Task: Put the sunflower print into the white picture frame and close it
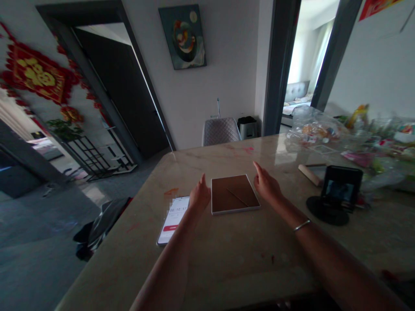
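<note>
A flat, nearly square brown panel with a white edge (231, 194) lies on the table between my two hands. A thin dark line (238, 198) runs slantwise across its face; whether it is a stick or a mark I cannot tell. My left hand (200, 194) is beside the panel's left edge, one finger raised and the others partly hidden. Past the right edge, my right hand (267, 183) has one finger stretched forward and the rest curled. Neither hand shows anything held. Under my left forearm lies a phone (173, 218) with a running time display.
The stone-look table (223, 259) ends along a slanted left edge. On the right, a small screen on a round stand (340, 194) stands near a wooden roller-like piece (309, 175). Clear plastic bags (319, 125) and clutter fill the far right. Beyond is a quilted chair (222, 131).
</note>
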The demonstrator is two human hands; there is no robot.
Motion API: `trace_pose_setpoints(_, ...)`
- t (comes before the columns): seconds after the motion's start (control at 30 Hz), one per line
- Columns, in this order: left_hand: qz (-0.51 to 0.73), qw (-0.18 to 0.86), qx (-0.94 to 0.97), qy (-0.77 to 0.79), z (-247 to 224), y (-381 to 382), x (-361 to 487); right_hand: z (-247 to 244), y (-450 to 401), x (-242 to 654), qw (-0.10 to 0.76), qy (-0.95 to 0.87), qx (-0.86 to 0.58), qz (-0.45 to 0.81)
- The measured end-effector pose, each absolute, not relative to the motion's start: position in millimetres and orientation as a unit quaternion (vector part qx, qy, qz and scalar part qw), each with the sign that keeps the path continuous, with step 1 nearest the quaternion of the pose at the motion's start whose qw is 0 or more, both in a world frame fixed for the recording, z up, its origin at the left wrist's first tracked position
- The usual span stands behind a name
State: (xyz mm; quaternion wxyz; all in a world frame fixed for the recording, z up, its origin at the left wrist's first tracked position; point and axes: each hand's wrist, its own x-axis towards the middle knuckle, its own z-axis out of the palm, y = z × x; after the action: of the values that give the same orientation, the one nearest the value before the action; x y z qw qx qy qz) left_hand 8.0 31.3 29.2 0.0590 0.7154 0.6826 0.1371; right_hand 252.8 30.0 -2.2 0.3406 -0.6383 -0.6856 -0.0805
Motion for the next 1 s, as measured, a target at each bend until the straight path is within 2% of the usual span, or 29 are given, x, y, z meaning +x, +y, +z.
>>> trace_pose_setpoints(0.23,0.105,0.079,0.713,0.688,20.9,39.7,5.8,-11.3,34.7,253.7,0.26,-0.723,-0.634,0.084)
trace_pose_setpoints(0.47,0.134,0.155,0.694,0.69,13.8,42.8,9.2,-13.5,35.3,250.1,0.302,-0.689,-0.645,0.131)
trace_pose_setpoints(0.6,0.214,0.218,0.676,0.671,4.0,46.9,8.2,-12.6,35.0,249.9,0.325,-0.678,-0.642,0.149)
trace_pose_setpoints(0.77,0.403,0.437,0.576,0.561,1.6,47.8,11.4,-16.1,36.9,246.6,0.324,-0.695,-0.621,0.162)
trace_pose_setpoints(0.83,0.468,0.494,0.507,0.529,8.7,45.8,13.9,-16.4,37.4,243.7,0.321,-0.703,-0.61,0.178)
trace_pose_setpoints(1.0,0.576,0.527,0.402,0.478,33.6,38.6,18.2,-8.7,31.2,231.8,0.309,-0.719,-0.58,0.226)
